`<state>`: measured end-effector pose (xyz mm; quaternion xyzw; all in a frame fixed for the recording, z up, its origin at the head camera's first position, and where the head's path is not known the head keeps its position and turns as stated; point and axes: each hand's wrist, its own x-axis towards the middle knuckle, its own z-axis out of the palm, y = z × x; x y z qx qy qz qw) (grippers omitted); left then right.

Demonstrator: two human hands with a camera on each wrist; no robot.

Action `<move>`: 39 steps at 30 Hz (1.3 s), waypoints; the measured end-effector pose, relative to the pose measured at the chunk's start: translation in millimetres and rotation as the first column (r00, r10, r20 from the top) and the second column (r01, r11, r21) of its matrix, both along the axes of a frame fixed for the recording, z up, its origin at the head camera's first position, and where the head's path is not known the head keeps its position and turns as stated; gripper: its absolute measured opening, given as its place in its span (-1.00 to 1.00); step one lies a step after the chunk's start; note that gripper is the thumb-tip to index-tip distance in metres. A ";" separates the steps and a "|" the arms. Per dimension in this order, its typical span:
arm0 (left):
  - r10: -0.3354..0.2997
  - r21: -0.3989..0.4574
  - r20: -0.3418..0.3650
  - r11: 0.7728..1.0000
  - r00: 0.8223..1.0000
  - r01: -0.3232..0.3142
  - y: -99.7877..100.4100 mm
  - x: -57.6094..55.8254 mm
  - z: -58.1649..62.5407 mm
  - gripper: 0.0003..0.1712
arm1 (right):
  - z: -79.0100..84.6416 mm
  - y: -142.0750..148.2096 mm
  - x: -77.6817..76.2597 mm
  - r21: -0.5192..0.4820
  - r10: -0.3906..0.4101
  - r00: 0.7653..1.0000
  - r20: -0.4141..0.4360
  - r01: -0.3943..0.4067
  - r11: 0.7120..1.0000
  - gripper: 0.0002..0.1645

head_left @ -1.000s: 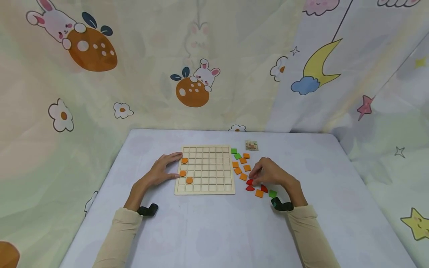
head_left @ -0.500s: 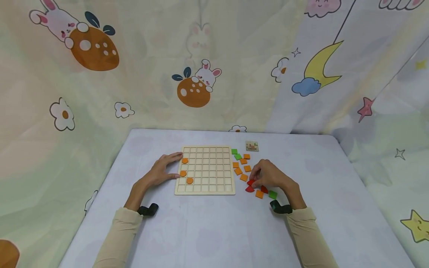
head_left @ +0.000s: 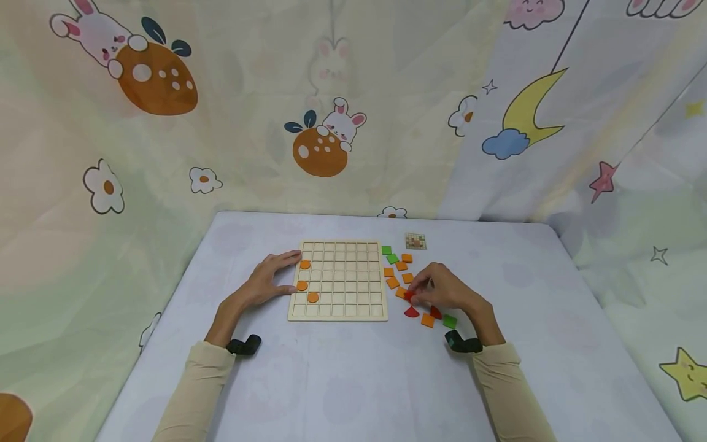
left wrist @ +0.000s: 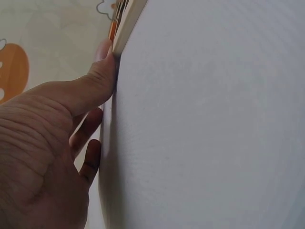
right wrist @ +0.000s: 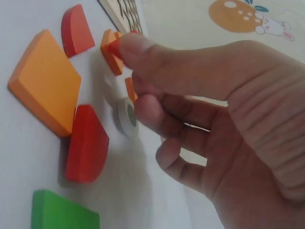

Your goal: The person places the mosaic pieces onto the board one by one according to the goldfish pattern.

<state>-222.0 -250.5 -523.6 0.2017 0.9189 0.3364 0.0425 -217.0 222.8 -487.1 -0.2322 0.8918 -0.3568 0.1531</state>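
My left hand (head_left: 267, 283) rests at the left edge of a square wooden grid board (head_left: 353, 313), thumb and fingers spread along it. In the left wrist view, the left thumb (left wrist: 97, 78) touches the board's side (left wrist: 127, 28). Three orange discs (head_left: 313, 298) lie in the board's left columns. Right of the board, my right hand (head_left: 444, 287) pinches a red quarter-circle piece (right wrist: 114, 46) between thumb and finger, raised off the table. Beneath it lie another red quarter-circle (right wrist: 77, 31), an orange square (right wrist: 47, 86), a third red piece (right wrist: 86, 143) and a green piece (right wrist: 64, 212).
Several orange squares (head_left: 389, 272) and two green squares (head_left: 386, 250) lie along the board's right edge. A small patterned card (head_left: 415, 241) lies at the back. Beyond my right fingers is a pale round item with a green centre (right wrist: 127, 117). Printed cloth hangs behind the table.
My right hand has picked up one red quarter-circle, which has shifted slightly left and away from the other red pieces. The left hand has stayed at the board's edge.
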 end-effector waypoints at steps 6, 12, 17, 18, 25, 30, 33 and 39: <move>0.001 0.011 0.001 1.000 1.000 -0.001 -0.2 -0.3 -1.2 0.01 | -1.6 -4.9 -1.5 -0.037 0.003 0.998 -0.065 -0.005 0.999 -0.93; -0.004 0.016 0.012 1.000 1.000 0.003 1.0 -1.7 -2.9 0.01 | -3.8 -11.1 0.6 -0.134 -0.010 0.999 -0.041 0.005 0.991 -0.91; -0.002 0.012 0.018 1.000 1.000 0.002 1.2 -1.9 -2.4 0.02 | -7.3 -18.9 2.3 -0.197 -0.020 0.998 -0.051 0.010 0.980 -0.88; -0.002 0.010 0.017 1.000 1.000 0.002 1.0 -2.0 -2.3 0.02 | -8.1 -20.5 2.5 -0.207 -0.022 0.998 -0.052 0.011 0.978 -0.87; 0.002 0.009 0.008 1.000 1.000 -0.002 0.9 -1.9 -0.7 0.01 | -14.9 -32.9 2.3 -0.265 -0.014 0.999 -0.044 0.002 0.964 -0.85; 0.003 0.009 0.012 1.000 1.000 -0.003 1.1 -2.1 -0.1 0.01 | -17.8 -44.8 5.1 -0.277 -0.031 0.999 -0.036 0.019 0.961 -0.84; 0.003 0.002 0.010 1.000 1.000 -0.003 0.4 -2.7 -0.4 0.00 | -18.7 -53.1 6.9 -0.305 -0.038 0.997 -0.062 0.017 0.952 -0.84; -0.001 -0.014 0.002 1.000 1.000 0.001 -0.9 -2.4 -1.2 0.01 | -21.9 -70.8 8.2 -0.367 -0.027 0.989 -0.148 -0.030 0.930 -0.88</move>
